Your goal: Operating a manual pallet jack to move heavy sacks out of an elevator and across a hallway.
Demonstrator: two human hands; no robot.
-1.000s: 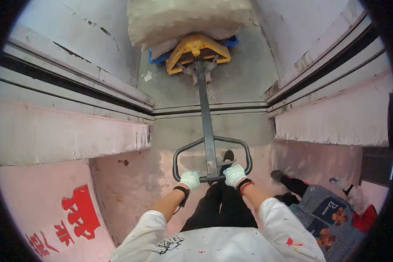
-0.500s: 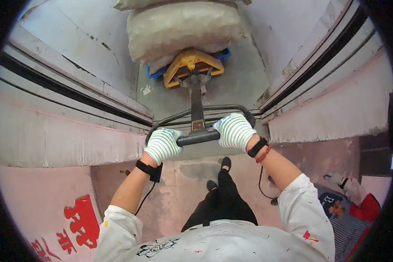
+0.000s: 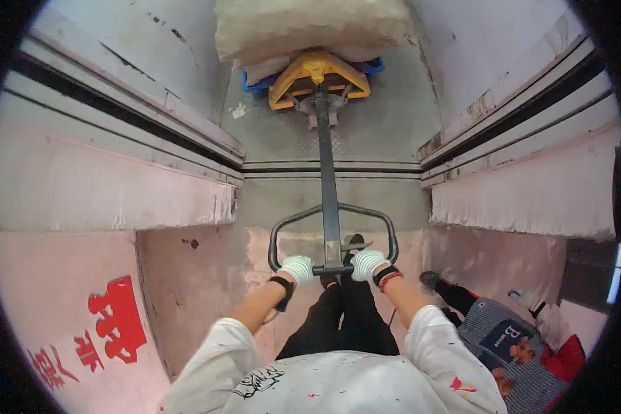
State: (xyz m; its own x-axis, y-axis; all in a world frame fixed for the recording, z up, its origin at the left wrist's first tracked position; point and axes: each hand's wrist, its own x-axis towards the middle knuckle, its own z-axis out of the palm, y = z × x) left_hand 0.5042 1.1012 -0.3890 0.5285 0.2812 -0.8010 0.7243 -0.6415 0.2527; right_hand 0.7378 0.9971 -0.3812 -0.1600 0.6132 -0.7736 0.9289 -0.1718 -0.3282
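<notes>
Both my hands wear white striped gloves and grip the lower crossbar of a black pallet jack handle (image 3: 330,172). My left hand (image 3: 298,269) is closed on the bar's left end, and my right hand (image 3: 368,264) on its right end. The handle's shaft runs away from me to the yellow pallet jack body (image 3: 319,67). A large pale sack (image 3: 310,27) rests above the forks, with blue pallet corners (image 3: 255,81) showing beneath. My fingertips are hidden under the bar.
A metal-floored compartment (image 3: 366,134) holds the load, walled on both sides. Door tracks (image 3: 331,166) cross its threshold. Rough white wall ends (image 3: 110,200) flank the opening. At lower right is another person in a grey striped top (image 3: 486,324). Red cut-out shapes (image 3: 121,317) mark the left wall.
My hands and the handle have come down toward my body, lowering the shaft. The load sits slightly farther up and right in view. More of the other person shows at the right.
</notes>
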